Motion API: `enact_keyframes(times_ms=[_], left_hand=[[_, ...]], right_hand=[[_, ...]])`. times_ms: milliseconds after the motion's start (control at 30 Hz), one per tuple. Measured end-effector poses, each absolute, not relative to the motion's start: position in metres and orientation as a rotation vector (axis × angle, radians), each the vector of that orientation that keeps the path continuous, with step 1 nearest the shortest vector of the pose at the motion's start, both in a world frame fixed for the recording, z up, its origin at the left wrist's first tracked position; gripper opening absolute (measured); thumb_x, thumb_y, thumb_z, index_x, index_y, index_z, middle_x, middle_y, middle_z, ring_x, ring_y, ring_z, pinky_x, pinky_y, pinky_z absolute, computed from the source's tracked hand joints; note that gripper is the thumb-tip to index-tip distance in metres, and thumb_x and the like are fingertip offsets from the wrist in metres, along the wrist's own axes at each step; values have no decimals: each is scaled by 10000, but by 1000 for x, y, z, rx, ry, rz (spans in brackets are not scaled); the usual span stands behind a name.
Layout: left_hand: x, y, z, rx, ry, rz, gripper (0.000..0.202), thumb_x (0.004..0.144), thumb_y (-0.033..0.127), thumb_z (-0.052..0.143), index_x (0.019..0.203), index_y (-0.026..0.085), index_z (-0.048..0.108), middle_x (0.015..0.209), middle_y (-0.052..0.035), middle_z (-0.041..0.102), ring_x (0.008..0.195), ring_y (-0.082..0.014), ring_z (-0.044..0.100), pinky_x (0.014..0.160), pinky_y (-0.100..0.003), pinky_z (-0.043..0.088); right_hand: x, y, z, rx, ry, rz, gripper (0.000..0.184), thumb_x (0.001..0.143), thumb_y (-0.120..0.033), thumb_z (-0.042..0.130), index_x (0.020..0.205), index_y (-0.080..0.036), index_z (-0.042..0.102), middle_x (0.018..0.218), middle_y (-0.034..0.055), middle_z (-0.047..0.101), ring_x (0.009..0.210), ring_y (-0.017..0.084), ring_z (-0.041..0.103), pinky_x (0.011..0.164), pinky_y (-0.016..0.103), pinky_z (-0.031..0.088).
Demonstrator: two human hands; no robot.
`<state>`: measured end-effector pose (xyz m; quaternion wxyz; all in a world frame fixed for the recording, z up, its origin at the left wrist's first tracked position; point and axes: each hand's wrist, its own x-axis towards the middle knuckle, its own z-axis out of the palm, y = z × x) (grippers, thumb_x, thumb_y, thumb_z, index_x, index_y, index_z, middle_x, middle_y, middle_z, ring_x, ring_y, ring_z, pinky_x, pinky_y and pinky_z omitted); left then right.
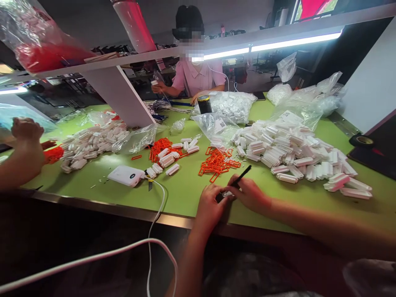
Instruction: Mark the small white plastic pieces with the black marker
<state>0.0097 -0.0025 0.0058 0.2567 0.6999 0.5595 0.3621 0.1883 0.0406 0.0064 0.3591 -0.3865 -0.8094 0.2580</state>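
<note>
Near the front edge of the green table (185, 185), my left hand (210, 205) is closed around a small white connector piece (228, 193). My right hand (251, 194) pinches a thin black tool (242, 176) whose lower end meets that piece. Just beyond my hands lies a heap of orange clips (216, 163). To the right spreads a big pile of white connectors (297, 152).
A white power bank (126, 175) with a white cable (154, 222) lies left of my hands. More orange clips and white parts (168, 153) sit mid-table, another white pile (89, 144) at left. Plastic bags, a dark can (204, 104), a seated person opposite, and another person's hand (26, 130) at far left.
</note>
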Motion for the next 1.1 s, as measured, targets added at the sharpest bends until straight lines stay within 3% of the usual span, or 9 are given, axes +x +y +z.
enact_keyframes(times_ms=[333,900,1100], left_hand=[[11,-4,7,1860,1526,992,120,844,213,811,953,221,762,923,-21,722,950,-227,653,875,-360,490],[9,-2,4,1908,1540,954,56,877,185,692,901,222,725,935,-38,727,960,-239,645,888,-380,497],[11,-2,6,1928,1554,981,79,850,217,768,926,226,749,926,-31,731,939,-231,659,863,-367,515]], right_hand=[[189,40,10,-993,-1889,960,260,979,-434,618,822,-227,633,743,31,720,683,196,675,658,310,566],[186,36,13,-912,-2245,597,187,1028,-316,576,893,-210,649,801,55,711,763,203,666,753,308,520],[191,47,23,-999,-2053,909,361,1036,-506,517,852,-219,635,752,37,694,677,185,620,657,293,512]])
